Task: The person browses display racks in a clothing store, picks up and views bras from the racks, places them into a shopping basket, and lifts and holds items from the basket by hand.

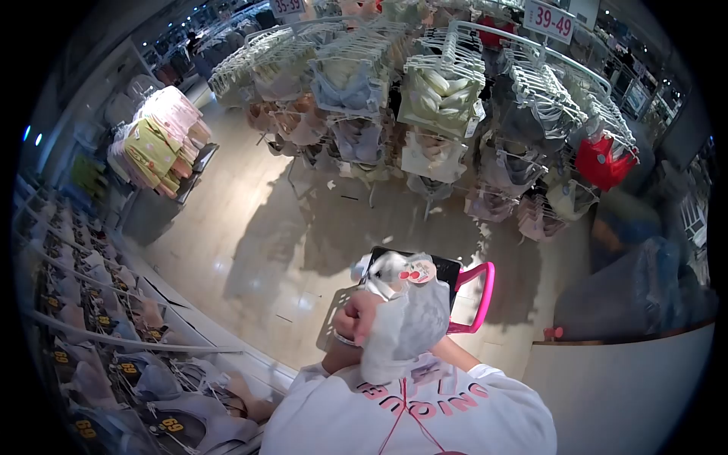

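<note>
In front of my chest is a pale grey-white garment (415, 317), blurred in places, with a round tag (417, 271) bearing red marks near its top. It may be a bra, but its exact kind does not show. My left hand (359, 314), with a white band at the wrist, is closed at the garment's left edge. My right forearm (453, 355) reaches in from the other side, and the garment hides that hand. Just beyond is a dark shopping basket (447, 269) with a bright pink handle (486, 297) sticking out to the right.
Racks of bras on white hangers (349, 76) stand ahead, under a "39-49" sign (549, 21). To the left, a rack of folded-over pajamas (155, 140) stands on the wooden floor (227, 182). A bra display (144, 364) runs along my left; a white counter (629, 379) is at right.
</note>
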A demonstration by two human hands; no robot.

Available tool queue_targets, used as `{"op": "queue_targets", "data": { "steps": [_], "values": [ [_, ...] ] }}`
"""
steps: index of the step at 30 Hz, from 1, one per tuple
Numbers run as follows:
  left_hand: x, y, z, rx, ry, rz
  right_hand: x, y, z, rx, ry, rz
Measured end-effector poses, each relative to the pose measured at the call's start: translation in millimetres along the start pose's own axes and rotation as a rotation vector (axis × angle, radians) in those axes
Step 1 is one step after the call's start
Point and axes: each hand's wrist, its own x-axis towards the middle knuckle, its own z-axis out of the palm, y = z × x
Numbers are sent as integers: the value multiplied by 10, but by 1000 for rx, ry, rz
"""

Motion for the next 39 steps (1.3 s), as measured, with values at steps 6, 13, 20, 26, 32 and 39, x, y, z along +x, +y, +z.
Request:
{"op": "queue_targets", "data": {
  "steps": [6, 13, 20, 26, 32, 39],
  "values": [
    [-345, 413, 212, 210, 504, 299, -408, -367, 308, -31, 140, -291],
    [-491, 729, -8, 644, 986, 385, -689, -755, 560, 112, 99, -571],
    [-511, 860, 35, 371, 830, 408, -995, -925, 877, -57, 52, -878],
    [-569, 904, 3, 363, 837, 386, -1048, -821, 961, -163, 171, -968],
    [-738, 739, -166, 40, 915, 245, -1000, -666, 1076, -90, 211, -863],
    [-1073, -33, -446, 634, 747, -206, -962, -581, 1129, -98, 40, -802]
  ]
}}
